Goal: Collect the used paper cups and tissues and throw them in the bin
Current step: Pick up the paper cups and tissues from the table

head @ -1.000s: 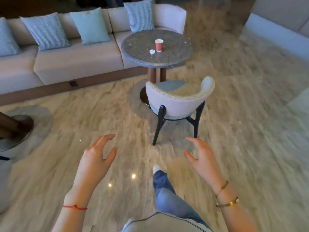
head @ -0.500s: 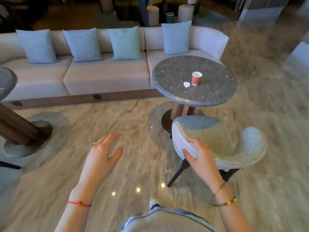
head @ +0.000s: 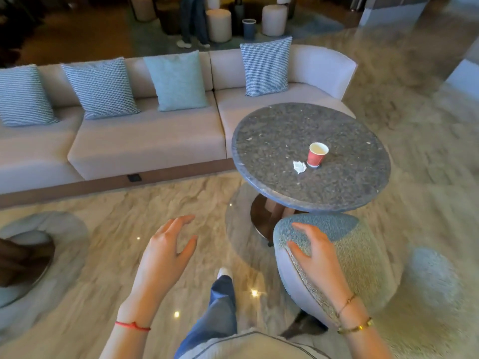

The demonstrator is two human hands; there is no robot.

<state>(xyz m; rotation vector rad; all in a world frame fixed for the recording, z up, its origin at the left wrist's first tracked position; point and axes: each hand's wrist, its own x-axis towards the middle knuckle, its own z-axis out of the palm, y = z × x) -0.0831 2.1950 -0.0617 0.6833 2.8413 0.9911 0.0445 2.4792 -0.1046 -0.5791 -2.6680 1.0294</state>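
Cup: one red paper cup [head: 317, 154] upright on the round table [head: 337, 193], mouth up, long axis vertical, slightly tilted.
Tissue: one crumpled tissue [head: 299, 166] just beside the cup's base.
Right hand [head: 318, 255]: empty, fingers spread, over the chair [head: 363, 257], well short of the cup.
Left hand [head: 163, 257]: empty, fingers loose, farther off.
Sofa [head: 145, 143]: four cushions.

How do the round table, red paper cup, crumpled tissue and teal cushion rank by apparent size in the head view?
1. Round table
2. Teal cushion, though it sits farther from the camera
3. Red paper cup
4. Crumpled tissue
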